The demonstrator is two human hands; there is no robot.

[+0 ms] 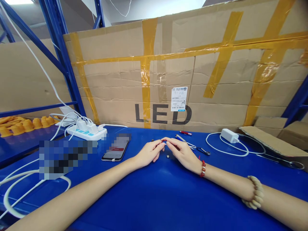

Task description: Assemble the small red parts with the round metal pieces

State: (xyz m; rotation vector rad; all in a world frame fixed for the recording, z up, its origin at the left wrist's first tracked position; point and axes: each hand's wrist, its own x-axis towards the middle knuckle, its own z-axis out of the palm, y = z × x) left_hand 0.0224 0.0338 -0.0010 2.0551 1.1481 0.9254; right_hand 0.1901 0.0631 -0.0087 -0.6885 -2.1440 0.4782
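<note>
My left hand point(149, 153) and my right hand point(181, 151) meet fingertip to fingertip above the blue table point(154, 192). Between the fingertips sits a tiny red part point(164, 141), pinched from both sides. A small round metal piece point(167, 156) lies on the table just below the hands. A second tiny dark piece point(152, 140) rests a little behind my left hand. My right wrist wears a red bead bracelet point(202, 168), and a pale bead bracelet point(255, 192) sits further up the forearm.
A phone point(115, 150) lies left of my hands. A white power strip point(86, 131) with plugs and cables stands at the back left. A red pen point(185, 132), scissors point(202, 150), a white charger point(229, 135) and orange caps point(26, 123) lie around. A taped cardboard box point(183, 70) walls the back.
</note>
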